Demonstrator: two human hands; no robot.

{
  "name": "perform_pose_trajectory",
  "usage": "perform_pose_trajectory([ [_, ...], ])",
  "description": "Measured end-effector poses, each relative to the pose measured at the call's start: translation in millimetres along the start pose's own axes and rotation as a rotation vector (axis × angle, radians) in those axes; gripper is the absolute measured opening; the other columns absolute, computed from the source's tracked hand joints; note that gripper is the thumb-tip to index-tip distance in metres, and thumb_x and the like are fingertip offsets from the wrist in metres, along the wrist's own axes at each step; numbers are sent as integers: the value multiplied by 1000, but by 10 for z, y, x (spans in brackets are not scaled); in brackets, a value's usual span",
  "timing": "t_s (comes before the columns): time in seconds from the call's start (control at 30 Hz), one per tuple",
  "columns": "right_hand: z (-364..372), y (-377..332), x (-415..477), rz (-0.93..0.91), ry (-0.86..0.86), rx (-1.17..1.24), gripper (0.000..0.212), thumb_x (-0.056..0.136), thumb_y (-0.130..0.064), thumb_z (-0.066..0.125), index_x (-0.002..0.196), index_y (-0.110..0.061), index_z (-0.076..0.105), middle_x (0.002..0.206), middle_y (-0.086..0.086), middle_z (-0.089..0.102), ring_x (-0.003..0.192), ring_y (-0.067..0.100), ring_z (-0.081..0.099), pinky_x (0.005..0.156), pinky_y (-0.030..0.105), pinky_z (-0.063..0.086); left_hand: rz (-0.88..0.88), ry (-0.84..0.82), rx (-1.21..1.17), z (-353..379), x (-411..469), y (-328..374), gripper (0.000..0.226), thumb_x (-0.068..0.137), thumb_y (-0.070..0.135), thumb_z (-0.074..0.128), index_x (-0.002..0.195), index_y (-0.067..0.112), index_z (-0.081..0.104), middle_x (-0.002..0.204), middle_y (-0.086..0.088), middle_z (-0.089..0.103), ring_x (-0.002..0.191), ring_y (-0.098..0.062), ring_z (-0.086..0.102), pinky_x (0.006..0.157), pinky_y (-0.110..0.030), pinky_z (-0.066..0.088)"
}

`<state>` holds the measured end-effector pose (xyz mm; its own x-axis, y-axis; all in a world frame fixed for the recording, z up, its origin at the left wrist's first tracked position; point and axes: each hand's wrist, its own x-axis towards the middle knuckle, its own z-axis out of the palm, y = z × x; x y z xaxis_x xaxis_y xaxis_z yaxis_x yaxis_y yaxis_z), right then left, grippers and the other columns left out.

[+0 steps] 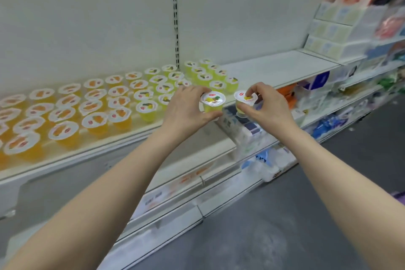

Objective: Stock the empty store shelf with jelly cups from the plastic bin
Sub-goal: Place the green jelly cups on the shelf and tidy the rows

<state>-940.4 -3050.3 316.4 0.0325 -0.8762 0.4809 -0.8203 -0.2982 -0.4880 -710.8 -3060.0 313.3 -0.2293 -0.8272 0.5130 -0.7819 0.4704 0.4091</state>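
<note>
Jelly cups [213,100] are being held one in each hand, side by side and almost touching, just over the front edge of the shelf [274,68]. The left hand [186,105] is wrapping its thumb and fingers round the side of one yellow cup, whose fruit-printed lid is facing up. The right hand [269,105] is pinching the other cup [245,98], thumb low on its side and fingertips on the lid. Just behind both grips, rows of yellow cups [203,72] are standing on the shelf, and further out to the left of the left hand orange cups [63,114] are filling the board. Below the grips, packaged goods [247,129] are crowding the lower shelves [219,201], with grey floor [285,215] showing between the forearms. Up and to the right of the right hand, stacked boxes [335,28] are showing only as a blur.
</note>
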Motion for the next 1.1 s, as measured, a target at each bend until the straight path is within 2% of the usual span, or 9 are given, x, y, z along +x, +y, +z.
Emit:
perform_pose_trajectory([
  [0.1, 32, 221, 311, 3, 12, 22, 27, 78, -43, 74, 91, -32, 53, 92, -6, 58, 72, -2, 52, 67, 25, 34, -20, -7, 24, 141, 336, -16, 63, 71, 57, 74, 123, 24, 60, 118, 5, 63, 109, -21, 51, 90, -28, 36],
  [0.23, 100, 536, 733, -19, 13, 42, 28, 78, -46, 72, 92, -32, 53, 94, -7, 58, 73, 5, 56, 70, 30, 43, -66, -5, 15, 323, 709, -61, 59, 72, 52, 74, 122, 24, 60, 117, 7, 63, 110, -20, 52, 94, -33, 41],
  [0.33, 209, 766, 1110, -37, 2, 80, 29, 77, -49, 71, 92, -31, 54, 96, -8, 59, 75, 6, 58, 69, 27, 39, -113, 1, 19, 476, 981, -124, 59, 72, 51, 74, 122, 23, 60, 118, 6, 63, 111, -20, 54, 94, -37, 44],
  [0.5, 394, 1106, 1838, -93, -34, 156, 27, 77, -45, 71, 91, -31, 53, 95, -11, 59, 74, 3, 57, 63, 17, 35, -223, 72, 30, 688, 1444, -211, 58, 71, 51, 74, 120, 23, 60, 115, 5, 65, 112, -20, 54, 91, -36, 46],
  [0.67, 734, 1443, 2472, -119, -183, 159, 29, 79, -38, 72, 97, -27, 53, 101, -3, 61, 84, 18, 59, 72, 31, 41, -365, 131, 83, 901, 1825, -283, 56, 69, 55, 74, 115, 26, 62, 109, 9, 67, 106, -19, 58, 80, -32, 46],
  [0.87, 1167, 1725, 2892, -162, -374, 151, 28, 80, -33, 71, 101, -22, 56, 103, 4, 62, 91, 24, 58, 74, 30, 37, -483, 198, 150, 1112, 2047, -349, 56, 69, 57, 74, 115, 29, 60, 109, 12, 65, 107, -15, 56, 73, -26, 35],
  [1.1, 1502, 1795, 3256, -193, -429, 152, 30, 81, -33, 73, 104, -19, 59, 108, 9, 63, 99, 26, 58, 75, 30, 39, -517, 221, 196, 1176, 2183, -366, 58, 72, 54, 73, 120, 26, 58, 112, 10, 63, 107, -15, 53, 79, -26, 38],
])
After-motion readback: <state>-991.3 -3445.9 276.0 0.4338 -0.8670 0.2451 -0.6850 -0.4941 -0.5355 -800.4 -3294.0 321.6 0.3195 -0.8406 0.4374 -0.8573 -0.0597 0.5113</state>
